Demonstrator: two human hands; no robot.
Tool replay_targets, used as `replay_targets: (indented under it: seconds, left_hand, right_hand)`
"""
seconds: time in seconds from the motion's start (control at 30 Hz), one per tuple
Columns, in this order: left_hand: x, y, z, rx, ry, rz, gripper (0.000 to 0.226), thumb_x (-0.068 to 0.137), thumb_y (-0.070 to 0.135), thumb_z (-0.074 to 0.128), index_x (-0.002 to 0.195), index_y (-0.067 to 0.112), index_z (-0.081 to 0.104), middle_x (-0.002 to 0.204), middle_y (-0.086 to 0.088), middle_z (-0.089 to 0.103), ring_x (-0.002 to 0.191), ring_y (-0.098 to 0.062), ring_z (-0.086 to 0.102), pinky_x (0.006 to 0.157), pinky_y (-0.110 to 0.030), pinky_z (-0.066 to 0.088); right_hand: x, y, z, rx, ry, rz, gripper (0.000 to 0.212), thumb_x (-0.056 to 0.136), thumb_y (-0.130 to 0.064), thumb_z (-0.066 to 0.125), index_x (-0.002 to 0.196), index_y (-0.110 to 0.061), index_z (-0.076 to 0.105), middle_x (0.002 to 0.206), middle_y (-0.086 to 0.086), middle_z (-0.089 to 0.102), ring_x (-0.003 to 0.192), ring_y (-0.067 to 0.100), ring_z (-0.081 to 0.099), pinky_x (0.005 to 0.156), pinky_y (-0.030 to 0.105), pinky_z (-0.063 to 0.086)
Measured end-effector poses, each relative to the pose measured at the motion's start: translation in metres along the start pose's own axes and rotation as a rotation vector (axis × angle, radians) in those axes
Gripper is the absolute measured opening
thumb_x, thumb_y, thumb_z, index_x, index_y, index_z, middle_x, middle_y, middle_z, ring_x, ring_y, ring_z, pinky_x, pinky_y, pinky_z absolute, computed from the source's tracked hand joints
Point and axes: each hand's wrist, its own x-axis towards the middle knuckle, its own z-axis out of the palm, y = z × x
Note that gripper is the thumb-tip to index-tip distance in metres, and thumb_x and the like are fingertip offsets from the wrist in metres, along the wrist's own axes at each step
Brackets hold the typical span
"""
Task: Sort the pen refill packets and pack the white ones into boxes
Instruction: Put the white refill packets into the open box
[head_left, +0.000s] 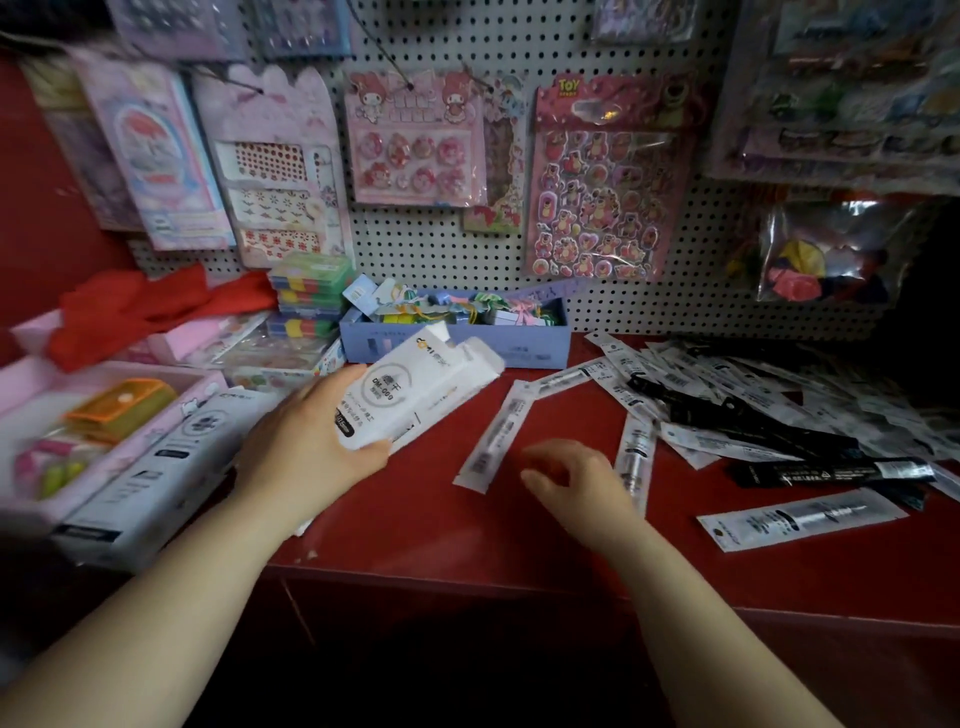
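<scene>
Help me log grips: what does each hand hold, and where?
The left hand grips the white box by its closed lower end; the right hand holds nothing.

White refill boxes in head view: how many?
2. A held white box in the left hand, above the red table; a second white box lies flat to its left, beside the pink tray. Others may be hidden.

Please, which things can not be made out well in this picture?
All in the head view:
- Inside of the box held by the left hand: its walls hide any contents.
- Fingertips of the right hand: motion blur; contact with the packet beside it is unclear.
- The pile of packets: dark, overlapping, cut by the right edge; no count possible.
- Print on the packets: too small.
</scene>
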Motion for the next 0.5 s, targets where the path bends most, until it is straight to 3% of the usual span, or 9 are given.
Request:
replay_targets:
  seconds: [0.07, 0.17, 0.33, 0.5]
  left_hand:
    - [0.004, -0.024, -0.012, 0.016, 0.042, -0.094, 0.065, 0.067, 0.023, 0.071, 0.127, 0.027, 0.045, 0.124, -0.006, 0.058, 0.111, -0.029, 0.054, 0.089, -0.041, 0.046]
    - [0.008, -0.052, -0.026, 0.043, 0.102, -0.206, 0.056, 0.068, 0.021, 0.069, 0.120, 0.023, 0.049, 0.117, -0.010, 0.062, 0.106, -0.032, 0.057, 0.085, -0.041, 0.048]
    - [0.018, -0.076, -0.030, 0.049, 0.081, -0.277, 0.041, 0.076, 0.022, 0.065, 0.115, 0.017, 0.055, 0.117, -0.011, 0.062, 0.102, -0.031, 0.059, 0.079, -0.037, 0.048]
    - [0.040, -0.086, -0.026, 0.097, -0.051, -0.341, 0.052, 0.080, 0.031, 0.063, 0.126, 0.012, 0.048, 0.125, -0.013, 0.057, 0.102, -0.031, 0.059, 0.083, -0.037, 0.050]
  right_hand:
    - [-0.003, -0.005, 0.011, -0.182, -0.128, -0.026, 0.044, 0.088, -0.036, 0.053, 0.131, -0.027, 0.047, 0.145, -0.001, 0.037, 0.136, 0.020, 0.029, 0.112, 0.031, 0.019]
    - [-0.004, -0.010, 0.022, -0.348, -0.236, -0.053, 0.053, 0.091, -0.044, 0.044, 0.140, -0.032, 0.030, 0.154, -0.005, 0.017, 0.143, 0.019, 0.009, 0.116, 0.037, 0.002]
    - [-0.003, -0.014, 0.030, -0.419, -0.229, -0.074, 0.053, 0.093, -0.046, 0.038, 0.142, -0.033, 0.023, 0.155, -0.010, 0.011, 0.144, 0.018, 0.004, 0.116, 0.038, -0.001]
    - [-0.001, -0.014, 0.031, -0.436, -0.238, -0.066, 0.052, 0.093, -0.047, 0.037, 0.142, -0.034, 0.023, 0.154, -0.012, 0.012, 0.144, 0.016, 0.003, 0.116, 0.038, -0.002]
